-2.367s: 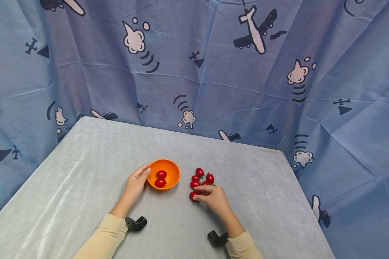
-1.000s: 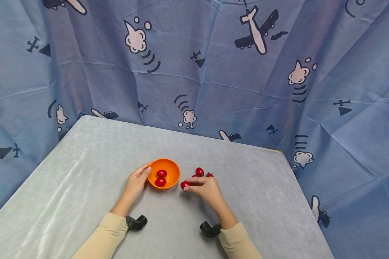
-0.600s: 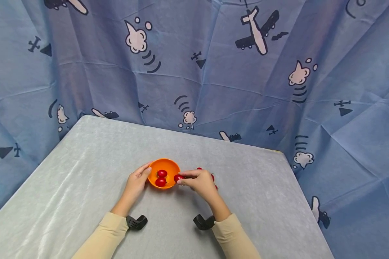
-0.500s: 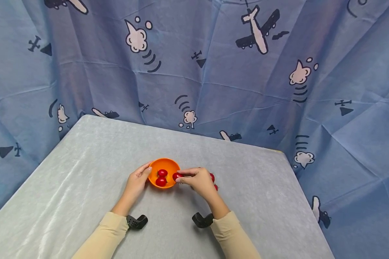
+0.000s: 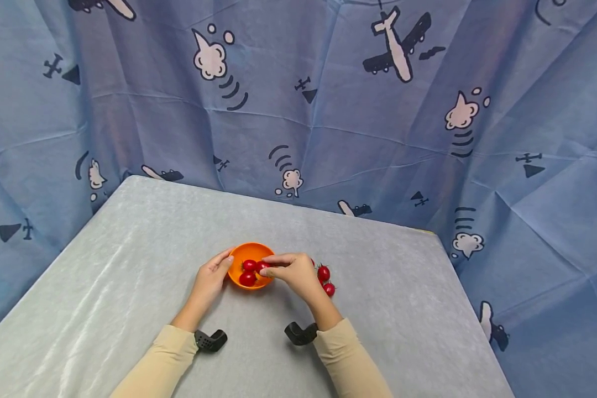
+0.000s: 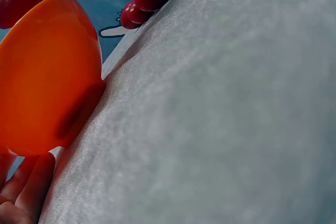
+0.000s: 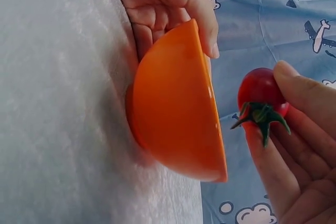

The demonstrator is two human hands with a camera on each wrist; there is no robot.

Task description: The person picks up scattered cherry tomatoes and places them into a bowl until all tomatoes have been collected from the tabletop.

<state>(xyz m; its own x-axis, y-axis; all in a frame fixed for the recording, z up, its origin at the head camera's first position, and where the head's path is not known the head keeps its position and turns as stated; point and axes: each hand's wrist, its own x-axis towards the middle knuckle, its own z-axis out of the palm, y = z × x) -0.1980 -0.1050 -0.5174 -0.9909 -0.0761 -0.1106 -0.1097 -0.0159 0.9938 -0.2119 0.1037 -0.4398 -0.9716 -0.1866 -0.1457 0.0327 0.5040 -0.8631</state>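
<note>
An orange bowl (image 5: pixel 252 249) stands on the table, with two cherry tomatoes (image 5: pixel 247 278) lying inside it. My left hand (image 5: pixel 210 282) grips the bowl's left rim, thumb over the edge and fingers along the outside. Above the bowl's right side, my right hand (image 5: pixel 296 275) pinches another cherry tomato (image 7: pixel 261 94) between thumb and fingers; its green stem shows in the right wrist view. That tomato is just off the rim, over the opening. To the right, several loose cherry tomatoes (image 5: pixel 324 272) lie on the table, partly hidden behind my right hand.
A pale cloth covers the table (image 5: pixel 408 309). Behind it hangs a blue curtain (image 5: pixel 258 127) printed with planes and clouds. Each wrist carries a black camera mount (image 5: pixel 211 341).
My right hand has picked a cherry tomato from the loose group and carried it left, over the bowl. My left hand has stayed on the rim.
</note>
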